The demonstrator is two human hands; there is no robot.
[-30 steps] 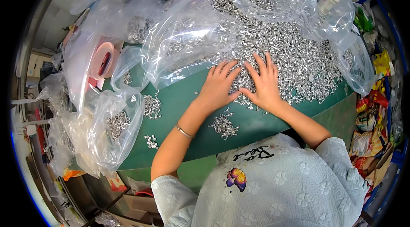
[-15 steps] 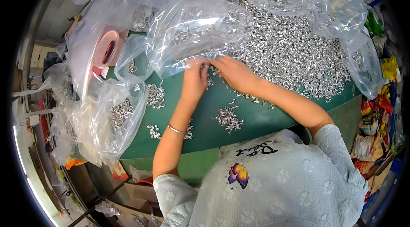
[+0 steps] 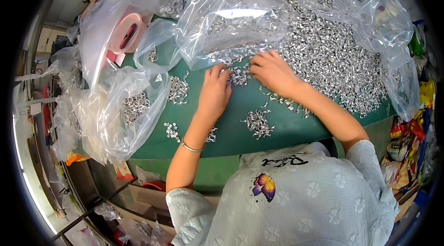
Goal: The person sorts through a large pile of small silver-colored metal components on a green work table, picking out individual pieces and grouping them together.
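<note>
Between my hands lies a small cluster of curved silver metal pieces point(image 3: 239, 76) on the green tabletop point(image 3: 222, 128). At its left edge is my left hand point(image 3: 214, 89), closed with bent fingers near the pieces. My right hand point(image 3: 274, 73) touches the cluster's right side, its fingers curled and pressed together. Whatever either hand pinches is too small or hidden to make out. A large heap of similar silver pieces point(image 3: 330, 54) spreads to the right. A clear plastic bag point(image 3: 199, 45) lies just beyond my fingers, over more pieces.
Nearer piles include curved pieces point(image 3: 259, 123), another pile point(image 3: 178, 89) and small bits point(image 3: 171, 131). Clear bags point(image 3: 118, 139) crowd the left side, beside a pink container point(image 3: 130, 20) holding a dark red object. Colourful packages point(image 3: 401, 142) are stacked beyond the table's right edge.
My hands were together at the bag's near edge; they have come apart, the left moving down, the right to the right. The cluster between them now shows. The whole view has shifted slightly.
</note>
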